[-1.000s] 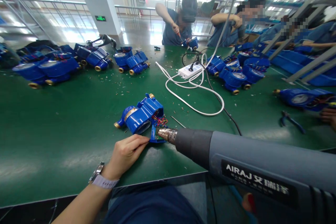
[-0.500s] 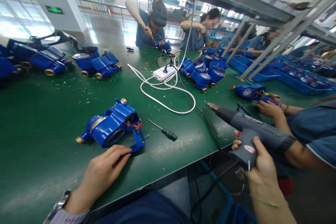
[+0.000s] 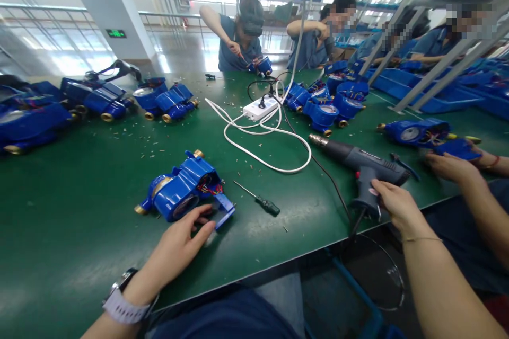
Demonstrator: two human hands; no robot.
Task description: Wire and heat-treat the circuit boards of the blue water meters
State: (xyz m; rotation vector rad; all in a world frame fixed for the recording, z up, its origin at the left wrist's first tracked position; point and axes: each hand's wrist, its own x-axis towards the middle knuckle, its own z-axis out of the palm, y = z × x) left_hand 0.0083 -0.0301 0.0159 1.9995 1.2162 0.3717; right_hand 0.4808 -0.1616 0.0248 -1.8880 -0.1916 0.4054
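A blue meter (image 3: pixel 183 188) with brass ends rests on the green table, coloured wires showing at its open end. Beside it, my left hand (image 3: pixel 178 246) has its fingers apart around the near side of a blue cover (image 3: pixel 224 211); the fingertips partly hide behind it. At the table's right edge, my right hand (image 3: pixel 397 204) pinches the handle of a dark grey heat gun (image 3: pixel 368 161), whose metal nozzle points left. A green-handled screwdriver (image 3: pixel 266 205) lies between the meter and the heat gun.
A white power strip (image 3: pixel 260 108) with a looped white cable sits mid-table. More blue meters stand at left (image 3: pixel 105 98) and behind the heat gun (image 3: pixel 322 111). A co-worker's hands (image 3: pixel 453 167) hold a blue part at right. Metal shelf posts rise at the upper right.
The heat gun has come down onto the table, and my right hand's wrapped grip has loosened to a pinch. My left fingers have spread at the blue cover, which has tilted.
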